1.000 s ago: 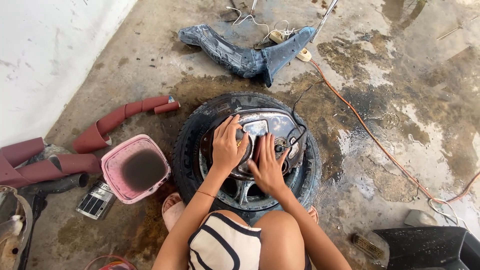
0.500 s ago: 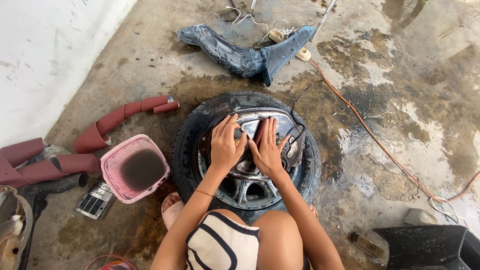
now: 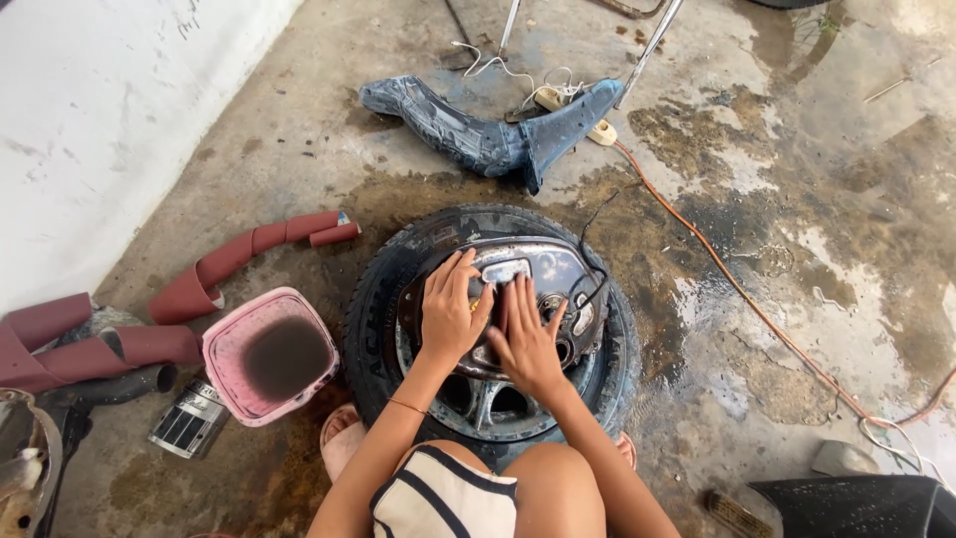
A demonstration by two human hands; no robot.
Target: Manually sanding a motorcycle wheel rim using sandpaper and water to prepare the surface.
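Left hand [image 3: 453, 311] and right hand [image 3: 523, 339] spread flat on metal cover [image 3: 533, 267] atop tyre [image 3: 398, 289], gripping nothing; pink tub [image 3: 227, 344] just beside, orange cable [image 3: 737, 289] near.

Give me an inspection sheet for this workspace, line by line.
Surface: concrete floor, wet and stained in patches.
Job's things: metal cover lying on a wheel with tyre, flat on the floor.
Clutter: pink tub of dark water, red sandpaper rolls, grey moulded panel, black part at lower right.
Hands: left hand and right hand both flat on the cover, fingers spread.
Cables: orange cord running across the floor to a power strip; black wire on the cover.
Surroundings: white wall at left.
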